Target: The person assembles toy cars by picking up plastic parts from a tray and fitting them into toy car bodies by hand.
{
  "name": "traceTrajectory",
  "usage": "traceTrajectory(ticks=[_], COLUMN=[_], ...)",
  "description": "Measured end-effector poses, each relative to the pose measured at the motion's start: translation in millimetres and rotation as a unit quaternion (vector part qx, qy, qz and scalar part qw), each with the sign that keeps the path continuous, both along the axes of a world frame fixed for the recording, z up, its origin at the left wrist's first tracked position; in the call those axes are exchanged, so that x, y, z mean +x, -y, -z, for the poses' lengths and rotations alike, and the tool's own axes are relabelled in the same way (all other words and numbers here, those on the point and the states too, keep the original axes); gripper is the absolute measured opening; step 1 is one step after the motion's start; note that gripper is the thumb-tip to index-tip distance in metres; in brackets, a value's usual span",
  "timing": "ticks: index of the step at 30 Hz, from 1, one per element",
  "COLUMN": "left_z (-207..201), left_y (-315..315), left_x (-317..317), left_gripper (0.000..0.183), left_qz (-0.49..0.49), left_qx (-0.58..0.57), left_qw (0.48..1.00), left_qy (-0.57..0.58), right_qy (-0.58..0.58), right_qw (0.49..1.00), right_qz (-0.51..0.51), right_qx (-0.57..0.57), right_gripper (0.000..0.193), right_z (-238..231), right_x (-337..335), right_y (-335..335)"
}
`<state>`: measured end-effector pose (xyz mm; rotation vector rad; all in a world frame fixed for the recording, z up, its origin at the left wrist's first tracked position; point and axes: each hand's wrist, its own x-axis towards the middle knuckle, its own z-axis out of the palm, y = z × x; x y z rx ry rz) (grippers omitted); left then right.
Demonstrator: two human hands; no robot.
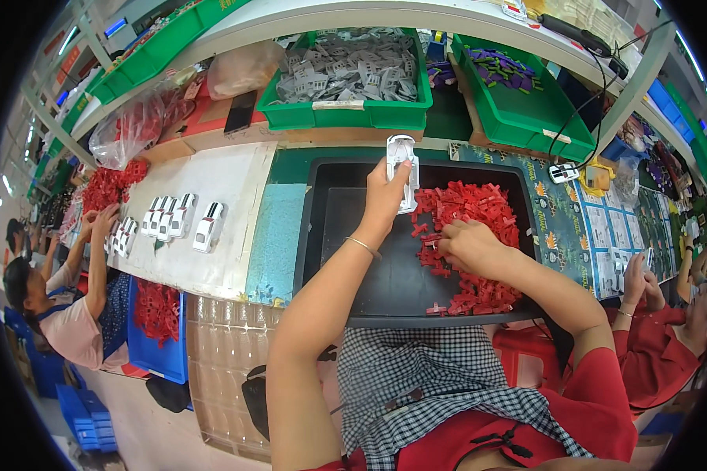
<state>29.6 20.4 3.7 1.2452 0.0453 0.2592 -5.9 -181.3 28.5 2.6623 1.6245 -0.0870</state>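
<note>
My left hand (pixel 388 195) is closed around a white toy car body shell (pixel 401 157), held upright above the black tray (pixel 346 310) with its hollow side showing. Small red plastic parts (pixel 487 208) lie heaped over the tray's right half. My right hand (pixel 473 247) rests at the left side of this heap, its fingers curled down among the parts. Whatever the fingertips pinch is hidden by the hand.
Green bins of grey parts (pixel 346 71) and purple and green pieces (pixel 503 69) stand beyond the tray. White toy cars (pixel 208 228) sit on the left table. A blue bin (pixel 177 345) holds more red parts. Co-workers sit left (pixel 78 322) and right (pixel 668 345).
</note>
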Motion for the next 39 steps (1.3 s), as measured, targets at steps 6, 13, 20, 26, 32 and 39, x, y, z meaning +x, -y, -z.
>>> traceTrajectory(ticks=[6,13,20,26,32,39], left_z=[-1.1,-3.4,8.1,8.8,15.5,13.6], left_y=[1.6,-3.8,-6.2,-4.9,0.7,24.8], left_x=[2.8,0.1,9.4,8.9,4.3,-20.2], left_gripper=[0.025,0.025,0.038,0.045,0.04,0.039], left_qz=[0.016,0.004,0.027,0.024,0.007,0.121], left_qx=[-0.018,-0.07,-0.059,-0.074,-0.047,-0.083], left_qw=[1.0,0.997,0.995,0.992,0.996,0.986], left_qy=[-0.01,-0.044,-0.079,-0.095,-0.076,-0.077], right_qy=[0.042,-0.109,-0.116,-0.105,-0.036,0.08], right_qw=[0.997,0.988,0.984,0.987,0.951,0.9], right_qz=[-0.014,0.112,-0.006,-0.092,-0.02,0.101], right_qx=[0.057,-0.005,0.133,0.082,0.308,0.416], right_gripper=[0.011,0.014,0.008,0.014,0.008,0.014], right_z=[42.3,31.4,39.6,38.2,11.5,6.8], right_x=[23.9,21.7,34.1,38.4,32.4,39.5], right_y=[-32.4,-35.6,-25.0,-24.6,-29.7,-30.0])
